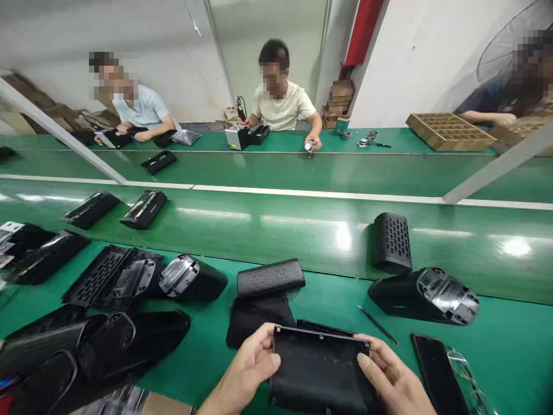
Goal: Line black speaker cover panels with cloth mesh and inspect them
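Between my two hands is a flat black rectangular panel [322, 369] with small clips along its edges. My left hand [250, 372] grips its left side, thumb on top. On the opposite side my right hand [391, 374] pinches the upper right edge, thumb also on top. Just beyond the panel lie a piece of black cloth [259, 317] and a dark strip-like part [324, 328]. Behind the cloth rests a black perforated cover [271, 278]. A thin black pen-like tool [378, 325] lies to the right, near a black housing [425, 295] with a shiny end.
Several black housings [192, 278] and covers crowd the left side. A phone [438, 374] and glasses [466, 372] lie at right. A perforated black case [392, 242] stands on the green conveyor [276, 230]. Across it sit three people, near a divided cardboard box [449, 131].
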`<action>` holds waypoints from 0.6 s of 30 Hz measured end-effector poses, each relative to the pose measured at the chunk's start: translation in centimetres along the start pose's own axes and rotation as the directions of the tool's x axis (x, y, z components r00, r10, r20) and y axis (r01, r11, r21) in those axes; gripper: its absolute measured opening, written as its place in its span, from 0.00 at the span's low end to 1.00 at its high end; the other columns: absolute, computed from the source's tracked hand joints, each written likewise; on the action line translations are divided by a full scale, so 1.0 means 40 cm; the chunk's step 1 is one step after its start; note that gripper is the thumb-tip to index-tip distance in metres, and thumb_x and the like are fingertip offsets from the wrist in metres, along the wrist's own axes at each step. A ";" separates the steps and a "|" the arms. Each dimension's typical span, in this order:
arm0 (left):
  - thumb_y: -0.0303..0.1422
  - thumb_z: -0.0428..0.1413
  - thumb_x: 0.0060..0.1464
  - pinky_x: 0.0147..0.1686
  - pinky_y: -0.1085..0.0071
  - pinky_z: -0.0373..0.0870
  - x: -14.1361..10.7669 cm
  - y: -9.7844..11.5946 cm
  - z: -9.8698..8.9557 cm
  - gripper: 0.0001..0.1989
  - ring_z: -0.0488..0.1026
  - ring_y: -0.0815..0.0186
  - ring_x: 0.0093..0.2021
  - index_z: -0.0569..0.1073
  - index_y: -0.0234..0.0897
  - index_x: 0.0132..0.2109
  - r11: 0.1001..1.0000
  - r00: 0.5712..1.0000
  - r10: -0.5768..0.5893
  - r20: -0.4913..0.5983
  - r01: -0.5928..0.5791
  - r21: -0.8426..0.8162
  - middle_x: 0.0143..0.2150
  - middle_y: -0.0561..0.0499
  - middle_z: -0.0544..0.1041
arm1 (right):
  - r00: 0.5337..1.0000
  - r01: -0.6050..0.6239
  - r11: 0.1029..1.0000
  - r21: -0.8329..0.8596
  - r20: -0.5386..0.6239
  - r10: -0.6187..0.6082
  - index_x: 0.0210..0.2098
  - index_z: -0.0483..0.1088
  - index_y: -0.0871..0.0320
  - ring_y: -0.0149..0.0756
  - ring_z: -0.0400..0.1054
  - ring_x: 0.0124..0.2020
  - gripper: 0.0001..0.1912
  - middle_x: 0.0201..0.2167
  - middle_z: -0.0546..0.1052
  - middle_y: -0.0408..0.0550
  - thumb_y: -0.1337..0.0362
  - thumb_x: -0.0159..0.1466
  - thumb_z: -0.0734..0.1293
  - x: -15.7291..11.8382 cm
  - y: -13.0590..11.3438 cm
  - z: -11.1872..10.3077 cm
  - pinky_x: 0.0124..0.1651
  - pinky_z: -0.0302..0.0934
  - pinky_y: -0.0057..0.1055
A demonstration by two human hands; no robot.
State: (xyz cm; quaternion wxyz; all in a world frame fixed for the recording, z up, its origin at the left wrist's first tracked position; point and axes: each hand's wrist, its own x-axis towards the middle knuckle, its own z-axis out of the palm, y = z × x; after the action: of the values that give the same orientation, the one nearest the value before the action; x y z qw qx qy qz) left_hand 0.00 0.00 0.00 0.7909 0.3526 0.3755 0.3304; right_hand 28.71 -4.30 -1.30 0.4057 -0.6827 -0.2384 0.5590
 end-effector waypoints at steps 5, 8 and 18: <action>0.43 0.60 0.66 0.51 0.66 0.68 0.005 0.008 0.006 0.23 0.72 0.61 0.49 0.72 0.39 0.63 1.000 1.000 0.013 0.024 -0.013 0.004 0.51 0.43 0.74 | 1.000 0.006 0.999 0.045 -0.013 -0.005 0.50 0.77 0.51 0.43 0.74 0.58 0.29 0.51 0.82 0.45 0.41 0.57 0.77 -0.002 -0.018 -0.003 0.53 0.67 0.20; 0.42 0.60 0.66 0.55 0.62 0.68 0.009 0.009 0.011 0.24 0.72 0.57 0.53 0.72 0.39 0.64 0.999 0.998 0.036 0.044 -0.036 -0.003 0.53 0.41 0.75 | 0.998 -0.065 0.988 0.142 -0.013 0.068 0.51 0.76 0.51 0.46 0.75 0.56 0.30 0.50 0.83 0.45 0.42 0.57 0.78 -0.013 -0.036 0.004 0.51 0.70 0.24; 0.40 0.61 0.65 0.59 0.56 0.69 0.007 0.008 0.011 0.25 0.72 0.52 0.59 0.70 0.40 0.66 0.999 0.998 0.034 0.055 -0.033 -0.033 0.58 0.39 0.75 | 0.980 -0.195 0.950 0.245 0.084 0.180 0.61 0.71 0.52 0.47 0.78 0.49 0.39 0.48 0.84 0.47 0.43 0.56 0.80 -0.017 -0.056 -0.012 0.45 0.74 0.28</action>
State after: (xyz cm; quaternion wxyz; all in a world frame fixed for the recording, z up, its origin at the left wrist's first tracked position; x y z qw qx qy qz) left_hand 0.41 0.25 0.37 0.8009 0.3552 0.3420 0.3397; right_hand 29.28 -3.73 0.94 0.4270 -0.6278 -0.1116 0.6411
